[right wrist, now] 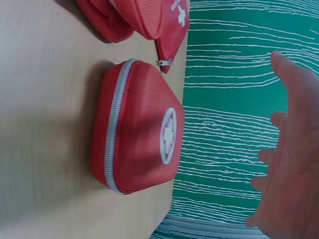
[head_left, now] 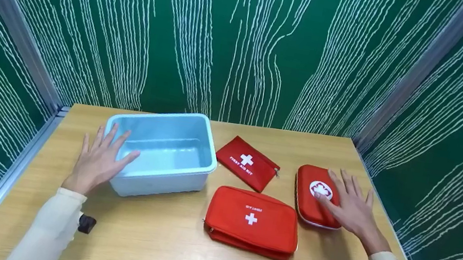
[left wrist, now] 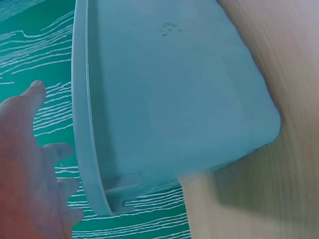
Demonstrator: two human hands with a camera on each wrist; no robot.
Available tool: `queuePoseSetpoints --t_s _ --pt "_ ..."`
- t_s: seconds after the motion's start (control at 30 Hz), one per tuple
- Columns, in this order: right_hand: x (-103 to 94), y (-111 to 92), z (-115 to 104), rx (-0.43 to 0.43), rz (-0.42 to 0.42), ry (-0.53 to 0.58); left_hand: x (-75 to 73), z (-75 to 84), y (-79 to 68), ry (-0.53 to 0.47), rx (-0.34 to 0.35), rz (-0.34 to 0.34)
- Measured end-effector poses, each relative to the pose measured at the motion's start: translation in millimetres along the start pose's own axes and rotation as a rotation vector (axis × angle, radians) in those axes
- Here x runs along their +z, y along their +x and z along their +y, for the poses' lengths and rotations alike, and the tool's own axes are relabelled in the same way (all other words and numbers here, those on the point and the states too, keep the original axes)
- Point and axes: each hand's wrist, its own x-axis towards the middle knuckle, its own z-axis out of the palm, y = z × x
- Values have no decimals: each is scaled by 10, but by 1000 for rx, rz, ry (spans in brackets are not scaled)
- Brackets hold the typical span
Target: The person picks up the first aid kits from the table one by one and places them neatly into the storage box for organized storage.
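My left hand (head_left: 99,160), fingers spread, hovers over the left rim of a light blue plastic bin (head_left: 160,174). In the left wrist view that hand (left wrist: 35,169) is beside the rim and holds nothing. My right hand (head_left: 353,208) is spread above a red hard-shell first aid case (head_left: 316,207) with a round white emblem. A gap shows between hand (right wrist: 289,154) and case (right wrist: 144,134) in the right wrist view, where the silver zipper runs shut along the side. Left of the case lies a red zippered first aid bag (head_left: 250,234) with a white cross.
A flat red first aid pouch (head_left: 250,160) lies between the bin and the case, behind the zippered bag. Everything stands on a wooden table (head_left: 141,245). Green walls (head_left: 179,49) with white wavy lines enclose its back and sides, with metal posts (head_left: 395,90) at the corners.
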Motion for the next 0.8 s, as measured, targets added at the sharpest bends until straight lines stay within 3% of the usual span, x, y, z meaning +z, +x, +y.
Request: queuePoseSetpoints --t_s 0.13,0.4,0.8 --pt "71 -66 -4 8 -9 10 1 4 -70 -7 3 40" --pt "254 -210 -71 39 -7 28 43 -6 -196 2 18 186" --pt "556 -401 -209 86 71 68 130 -94 -311 -70 -29 286"
